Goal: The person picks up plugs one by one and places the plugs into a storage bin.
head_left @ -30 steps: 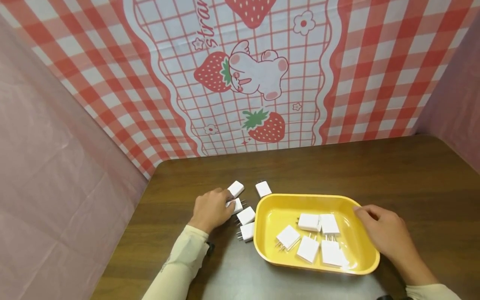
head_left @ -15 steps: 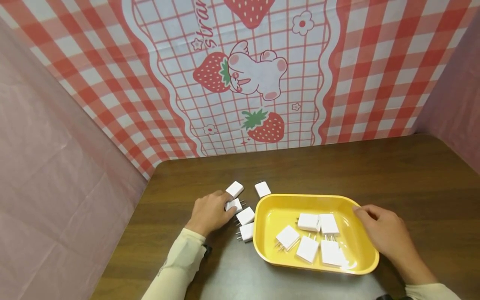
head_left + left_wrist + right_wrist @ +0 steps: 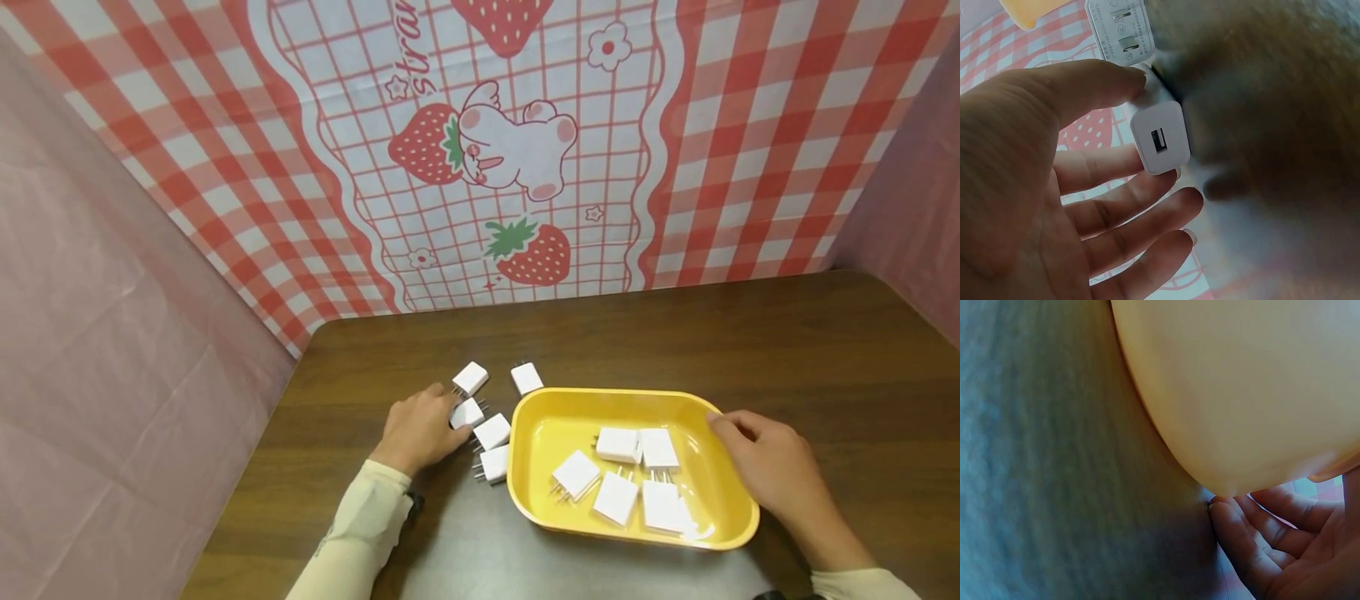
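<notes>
- Left hand [image 3: 422,427] seemingly pinches a white charger [image 3: 467,414], the index fingertip hidden.
- Right hand [image 3: 776,462], well apart, grips the yellow tray [image 3: 600,391].
- Neighbouring chargers [image 3: 492,432] crowd just right of the left hand; their prongs could snag the pinched one.

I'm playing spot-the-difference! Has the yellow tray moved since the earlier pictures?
No. In the head view, the yellow tray sits in the same place compared with the lowest printed strawberry, with no shift sideways, nearer or farther.
</notes>
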Demonstrator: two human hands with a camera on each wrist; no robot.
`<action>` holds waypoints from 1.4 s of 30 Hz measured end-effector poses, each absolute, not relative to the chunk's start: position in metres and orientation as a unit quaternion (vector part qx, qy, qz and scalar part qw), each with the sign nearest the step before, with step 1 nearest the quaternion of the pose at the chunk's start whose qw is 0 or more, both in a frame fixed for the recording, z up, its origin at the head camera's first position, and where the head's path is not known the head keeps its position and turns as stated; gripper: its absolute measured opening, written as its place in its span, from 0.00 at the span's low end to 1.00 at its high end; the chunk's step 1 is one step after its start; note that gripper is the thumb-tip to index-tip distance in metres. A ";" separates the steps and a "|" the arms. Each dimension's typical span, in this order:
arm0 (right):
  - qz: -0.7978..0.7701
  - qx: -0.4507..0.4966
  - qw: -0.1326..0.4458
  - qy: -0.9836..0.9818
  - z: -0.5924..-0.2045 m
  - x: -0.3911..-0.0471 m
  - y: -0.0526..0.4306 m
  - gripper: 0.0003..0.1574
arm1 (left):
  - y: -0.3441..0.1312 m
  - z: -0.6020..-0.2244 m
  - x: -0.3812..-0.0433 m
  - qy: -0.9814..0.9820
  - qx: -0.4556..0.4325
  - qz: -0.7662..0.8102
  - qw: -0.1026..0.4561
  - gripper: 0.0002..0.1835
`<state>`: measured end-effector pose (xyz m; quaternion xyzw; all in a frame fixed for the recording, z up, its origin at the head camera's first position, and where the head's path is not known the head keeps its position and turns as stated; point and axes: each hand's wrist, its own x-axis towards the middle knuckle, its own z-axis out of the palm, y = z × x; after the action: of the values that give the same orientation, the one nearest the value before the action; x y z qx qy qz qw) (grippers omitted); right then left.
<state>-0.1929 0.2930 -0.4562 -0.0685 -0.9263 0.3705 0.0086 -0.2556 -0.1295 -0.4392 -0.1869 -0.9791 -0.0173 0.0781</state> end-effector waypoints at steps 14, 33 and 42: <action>0.368 -0.058 0.021 -0.928 -0.455 -0.195 0.294 0.36 | -0.133 -0.439 -0.255 -0.983 -0.166 -0.022 0.079 0.19; 0.367 -0.060 0.030 -0.928 -0.454 -0.195 0.291 0.35 | -0.131 -0.427 -0.246 -0.977 -0.169 -0.025 0.124 0.19; 0.368 -0.058 0.034 -0.928 -0.458 -0.192 0.292 0.33 | -0.126 -0.417 -0.238 -0.972 -0.178 -0.024 0.153 0.20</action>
<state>-0.1924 0.2918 -0.4580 -0.0577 -0.9276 0.3676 0.0340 -0.2380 -0.1257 -0.4171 -0.1777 -0.9717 -0.0243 0.1534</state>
